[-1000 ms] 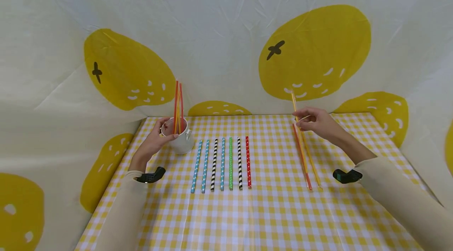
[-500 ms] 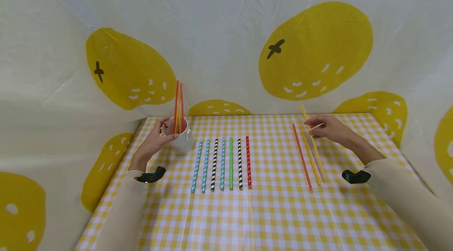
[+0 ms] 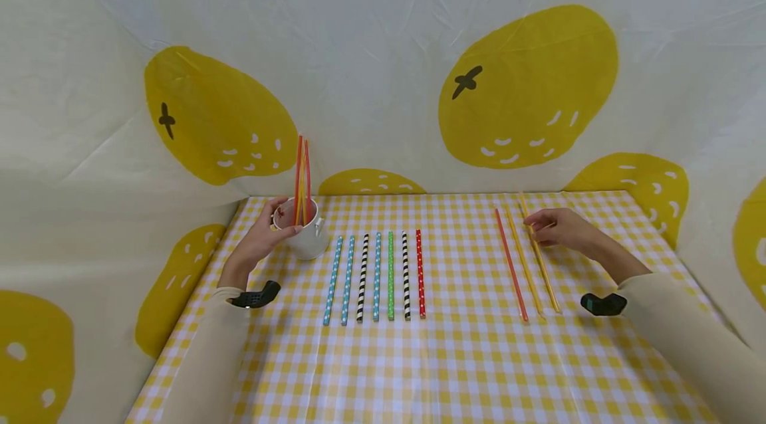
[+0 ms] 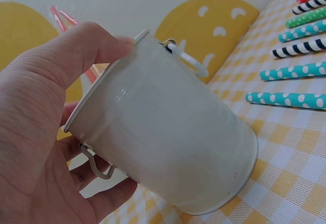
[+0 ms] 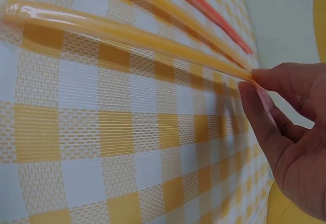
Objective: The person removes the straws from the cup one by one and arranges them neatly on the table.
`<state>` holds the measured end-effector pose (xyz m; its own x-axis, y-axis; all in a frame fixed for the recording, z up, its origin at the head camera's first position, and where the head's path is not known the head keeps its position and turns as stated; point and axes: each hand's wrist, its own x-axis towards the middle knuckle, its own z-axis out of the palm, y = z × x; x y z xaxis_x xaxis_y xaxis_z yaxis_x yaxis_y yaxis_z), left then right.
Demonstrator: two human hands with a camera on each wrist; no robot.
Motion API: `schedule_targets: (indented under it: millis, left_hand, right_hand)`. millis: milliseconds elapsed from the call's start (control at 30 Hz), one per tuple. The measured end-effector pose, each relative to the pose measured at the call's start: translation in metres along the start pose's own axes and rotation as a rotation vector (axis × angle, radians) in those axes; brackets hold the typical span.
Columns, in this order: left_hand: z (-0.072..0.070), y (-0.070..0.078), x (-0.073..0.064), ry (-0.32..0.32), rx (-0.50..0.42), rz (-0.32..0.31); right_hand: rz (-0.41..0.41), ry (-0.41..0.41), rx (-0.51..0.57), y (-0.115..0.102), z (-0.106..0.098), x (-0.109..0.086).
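Note:
My left hand grips the small white metal bucket with the thumb over its rim and the fingers round the far side. Red and yellow plastic straws stand in the bucket, their lower ends hidden inside. On the right, my right hand pinches a yellow plastic straw between thumb and fingertips, close over the checked cloth. To its left lie another yellow straw and a red straw, roughly parallel with it.
Several patterned paper straws lie side by side mid-table: dotted blue straws, striped black-and-white straws, a dotted green straw and a dotted red straw. A lemon-print sheet hangs behind the yellow-checked tablecloth.
My right hand has moved right and down with the yellow straw, from over the other straws to beside them. The left hand and bucket stay in place.

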<state>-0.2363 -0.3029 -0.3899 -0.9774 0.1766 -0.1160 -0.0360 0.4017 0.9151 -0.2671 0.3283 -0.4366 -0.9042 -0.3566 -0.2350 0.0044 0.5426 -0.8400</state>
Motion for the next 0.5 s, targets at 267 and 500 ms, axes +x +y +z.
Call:
schedule_targets:
  millis: [267,500]
  left_hand:
    - [-0.0005,0.0001,-0.0006,-0.005,0.000,-0.002]
    - [-0.0006,0.0010,-0.0006,-0.003,-0.004,-0.009]
  right_hand:
    - [0.004,-0.024,-0.024,0.0052,0.0036,0.0040]
    - [0.041,-0.038,-0.020,0.0020,0.0061,0.0046]
